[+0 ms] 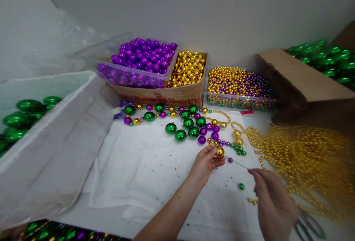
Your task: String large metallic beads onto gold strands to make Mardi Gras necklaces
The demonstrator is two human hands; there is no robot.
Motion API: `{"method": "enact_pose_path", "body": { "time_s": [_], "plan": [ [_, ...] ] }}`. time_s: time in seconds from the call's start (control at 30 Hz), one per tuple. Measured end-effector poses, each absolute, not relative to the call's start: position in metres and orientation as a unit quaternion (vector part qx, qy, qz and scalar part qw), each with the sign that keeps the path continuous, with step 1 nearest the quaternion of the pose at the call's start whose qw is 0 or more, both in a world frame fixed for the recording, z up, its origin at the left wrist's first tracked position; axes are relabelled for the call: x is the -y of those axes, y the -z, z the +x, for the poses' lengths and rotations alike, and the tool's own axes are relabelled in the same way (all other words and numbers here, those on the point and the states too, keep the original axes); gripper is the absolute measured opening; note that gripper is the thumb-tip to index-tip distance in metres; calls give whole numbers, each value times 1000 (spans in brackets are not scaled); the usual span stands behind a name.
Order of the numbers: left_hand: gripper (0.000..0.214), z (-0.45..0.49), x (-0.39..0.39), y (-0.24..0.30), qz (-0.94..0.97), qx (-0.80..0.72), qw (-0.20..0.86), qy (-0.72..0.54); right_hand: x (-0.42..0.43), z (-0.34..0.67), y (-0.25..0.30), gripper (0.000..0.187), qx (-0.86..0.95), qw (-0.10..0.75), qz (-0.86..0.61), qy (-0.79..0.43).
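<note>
My left hand [206,163] pinches a large shiny gold bead [220,152] between thumb and fingers. My right hand [273,200] is closed on the end of a thin wire or needle [240,165], which runs left to the gold bead. A small purple bead [230,160] sits along this thin line, between the hands. Just beyond my left hand lie loose purple beads [215,136], green beads [180,135] and small green beads [240,149]. One green bead [241,186] rests below the wire. Scissors [309,227] show partly behind my right wrist.
At the back stand a clear tub [133,71] of purple beads, a cardboard box [177,95] of gold beads and a tub [238,98] of small mixed beads. Gold bead strands [307,159] heap at right. A white-walled box [55,148] with green ornaments borders the left.
</note>
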State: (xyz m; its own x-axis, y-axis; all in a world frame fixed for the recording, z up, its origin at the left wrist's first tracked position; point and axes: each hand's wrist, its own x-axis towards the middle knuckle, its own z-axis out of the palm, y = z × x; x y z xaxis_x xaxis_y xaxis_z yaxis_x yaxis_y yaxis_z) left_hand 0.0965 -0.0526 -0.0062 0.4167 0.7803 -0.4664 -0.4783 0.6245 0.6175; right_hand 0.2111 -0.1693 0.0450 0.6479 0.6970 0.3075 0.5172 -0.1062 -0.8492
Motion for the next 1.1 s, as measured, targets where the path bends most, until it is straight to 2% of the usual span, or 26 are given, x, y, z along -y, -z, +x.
{"method": "enact_pose_path", "body": {
  "time_s": [0.3, 0.73, 1.1],
  "plan": [
    [17, 95, 57, 7, 159, -376, 840, -358, 159, 211, -57, 18, 600, 440, -668, 28],
    [20, 96, 59, 5, 179, -371, 839, -355, 148, 203, -74, 18, 648, 453, -608, 65],
    [24, 96, 61, 7, 178, -365, 836, -368, 145, 200, -60, 24, 656, 432, -616, 63]
  ]
}}
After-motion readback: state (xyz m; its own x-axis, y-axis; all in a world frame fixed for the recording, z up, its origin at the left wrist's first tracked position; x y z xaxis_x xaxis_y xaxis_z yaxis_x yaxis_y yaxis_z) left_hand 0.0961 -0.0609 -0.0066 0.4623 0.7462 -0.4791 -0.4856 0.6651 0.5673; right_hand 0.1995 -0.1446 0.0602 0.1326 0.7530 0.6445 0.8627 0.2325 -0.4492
